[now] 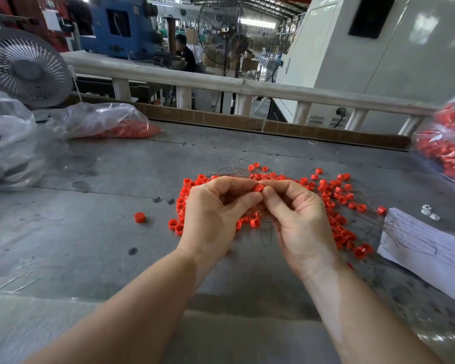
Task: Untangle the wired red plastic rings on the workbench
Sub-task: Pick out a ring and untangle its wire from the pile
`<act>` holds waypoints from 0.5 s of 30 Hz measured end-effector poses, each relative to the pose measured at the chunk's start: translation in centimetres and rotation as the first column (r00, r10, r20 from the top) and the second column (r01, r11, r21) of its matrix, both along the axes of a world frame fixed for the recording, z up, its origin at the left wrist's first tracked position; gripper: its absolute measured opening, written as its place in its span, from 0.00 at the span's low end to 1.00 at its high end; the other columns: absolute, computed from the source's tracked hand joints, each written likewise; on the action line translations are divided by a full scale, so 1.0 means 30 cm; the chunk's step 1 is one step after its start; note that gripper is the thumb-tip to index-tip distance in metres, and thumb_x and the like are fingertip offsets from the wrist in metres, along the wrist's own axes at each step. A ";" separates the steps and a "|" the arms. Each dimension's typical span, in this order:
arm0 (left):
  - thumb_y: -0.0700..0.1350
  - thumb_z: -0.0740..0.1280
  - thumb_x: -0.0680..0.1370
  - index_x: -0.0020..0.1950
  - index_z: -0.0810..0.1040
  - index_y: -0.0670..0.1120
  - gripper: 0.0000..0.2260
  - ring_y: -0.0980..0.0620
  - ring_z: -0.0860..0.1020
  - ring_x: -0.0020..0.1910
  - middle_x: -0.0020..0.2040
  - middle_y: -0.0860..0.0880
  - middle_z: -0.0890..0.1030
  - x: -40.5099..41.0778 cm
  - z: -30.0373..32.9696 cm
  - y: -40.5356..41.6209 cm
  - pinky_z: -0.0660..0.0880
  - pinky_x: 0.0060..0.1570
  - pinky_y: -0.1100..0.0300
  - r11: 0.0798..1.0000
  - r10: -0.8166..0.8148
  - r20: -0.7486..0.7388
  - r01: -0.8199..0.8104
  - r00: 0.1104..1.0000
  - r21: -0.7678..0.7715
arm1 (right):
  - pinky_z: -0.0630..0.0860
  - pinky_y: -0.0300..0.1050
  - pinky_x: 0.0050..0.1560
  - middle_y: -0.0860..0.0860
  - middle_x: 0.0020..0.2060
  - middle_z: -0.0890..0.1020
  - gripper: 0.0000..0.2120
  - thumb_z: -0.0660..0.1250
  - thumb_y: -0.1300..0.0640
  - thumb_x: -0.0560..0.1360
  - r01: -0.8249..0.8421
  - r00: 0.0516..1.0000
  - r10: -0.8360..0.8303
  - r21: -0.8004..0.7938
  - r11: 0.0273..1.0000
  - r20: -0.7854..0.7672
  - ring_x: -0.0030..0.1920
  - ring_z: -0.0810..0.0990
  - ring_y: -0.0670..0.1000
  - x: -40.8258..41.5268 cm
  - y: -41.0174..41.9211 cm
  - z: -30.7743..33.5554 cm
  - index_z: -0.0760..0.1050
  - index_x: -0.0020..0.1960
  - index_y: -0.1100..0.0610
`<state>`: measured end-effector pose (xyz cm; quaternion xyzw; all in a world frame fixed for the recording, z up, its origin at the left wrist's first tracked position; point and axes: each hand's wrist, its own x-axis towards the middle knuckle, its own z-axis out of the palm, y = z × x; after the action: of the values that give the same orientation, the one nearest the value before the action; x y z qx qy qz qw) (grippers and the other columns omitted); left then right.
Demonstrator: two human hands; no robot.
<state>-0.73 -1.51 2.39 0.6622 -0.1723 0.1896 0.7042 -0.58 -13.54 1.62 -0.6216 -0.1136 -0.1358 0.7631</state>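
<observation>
A tangled heap of small red plastic rings (334, 195) with thin wires lies on the grey workbench (103, 232), spreading from the middle toward the right. My left hand (213, 214) and my right hand (297, 219) meet above the heap, fingers curled. Between their fingertips they pinch one red ring (258, 187). Part of the heap is hidden under both hands. A single loose red ring (139, 217) sits apart on the left.
Clear plastic bags with red rings lie at the back left (108, 124) and the far right (447, 143). A white paper sheet (431, 248) lies on the right, two clear small parts (428, 211) beside it. A grey fan (24, 67) stands back left.
</observation>
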 end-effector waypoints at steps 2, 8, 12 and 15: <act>0.34 0.73 0.68 0.40 0.81 0.50 0.11 0.64 0.81 0.37 0.33 0.61 0.83 0.003 0.000 0.001 0.74 0.39 0.73 1.000 0.004 0.005 -0.004 1.000 0.013 | 0.76 0.42 0.47 0.50 0.36 0.83 0.05 0.69 0.56 0.67 0.002 1.000 -0.002 0.000 1.000 0.002 0.40 0.80 0.49 -0.001 0.001 0.001 0.83 0.39 0.49; 0.33 0.72 0.69 0.40 0.81 0.52 0.13 0.64 0.81 0.37 0.34 0.61 0.83 0.011 -0.005 0.006 0.74 0.39 0.73 0.999 0.018 0.010 -0.019 1.000 0.044 | 0.76 0.39 0.45 0.49 0.35 0.83 0.03 0.71 0.56 0.65 -0.021 1.000 0.020 0.021 1.000 0.020 0.40 0.80 0.47 -0.007 -0.003 0.002 0.82 0.38 0.52; 0.32 0.70 0.71 0.39 0.81 0.51 0.13 0.62 0.81 0.37 0.34 0.58 0.83 0.024 -0.009 0.013 0.76 0.40 0.70 1.000 0.023 -0.001 -0.023 1.000 0.011 | 0.72 0.31 0.37 0.43 0.28 0.78 0.10 0.72 0.64 0.65 0.001 0.995 0.005 -0.052 0.999 0.104 0.32 0.75 0.39 -0.017 0.015 0.000 0.74 0.33 0.52; 0.33 0.70 0.72 0.41 0.82 0.49 0.10 0.58 0.82 0.39 0.36 0.54 0.84 0.028 -0.015 0.012 0.76 0.41 0.68 0.998 -0.032 -0.044 0.030 0.999 -0.056 | 0.72 0.31 0.38 0.43 0.29 0.77 0.12 0.71 0.66 0.68 0.007 0.995 0.001 -0.078 0.997 0.103 0.33 0.74 0.40 -0.019 0.019 0.003 0.73 0.34 0.52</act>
<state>0.09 -1.16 1.95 0.6437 -0.1614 0.1686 0.7288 -1.15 -12.98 1.71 -0.6432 -0.1573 -0.1644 0.7311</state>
